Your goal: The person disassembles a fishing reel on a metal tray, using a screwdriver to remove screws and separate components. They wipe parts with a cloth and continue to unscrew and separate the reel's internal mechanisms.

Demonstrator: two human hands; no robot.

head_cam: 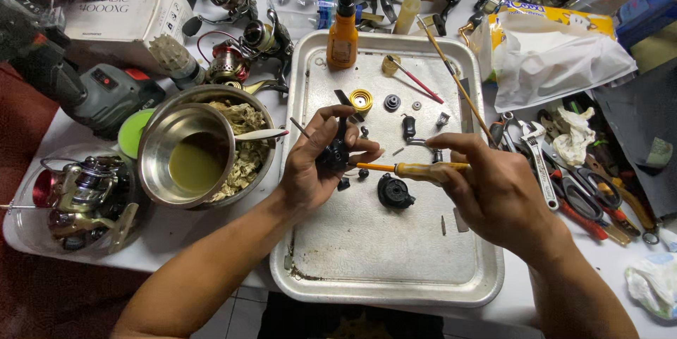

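1. The left hand (317, 162) has its fingers (363, 147) curled shut around a small black reel part (335, 152), held up off the tray (388, 254) and turned toward the right hand, likely so its face can be reached.
2. The right hand (493, 194) closes its fingers (451, 143) on the amber handle of a screwdriver (409, 168), thumb and forefinger pinching it near level; the orange shaft runs left and its tip meets the black part right at the left fingertips.
3. Just below the two sets of fingertips a round black cover (395, 192) lies on the tray, with small screws near it, seemingly set down close for easy pick-up.
4. Beyond the fingers, farther up the tray, sit a yellow spool piece (361, 100), a dark gear (392, 103) and an orange oil bottle (343, 32); the tray's raised rim would keep loose bits from rolling off.
5. To the outside of the left hand stands a steel bowl (185, 152) of yellowish liquid, nested in a larger bowl.
6. To the outside of the right hand, a wrench (539, 162) and pliers (592, 198) lie on the bench (176, 229).
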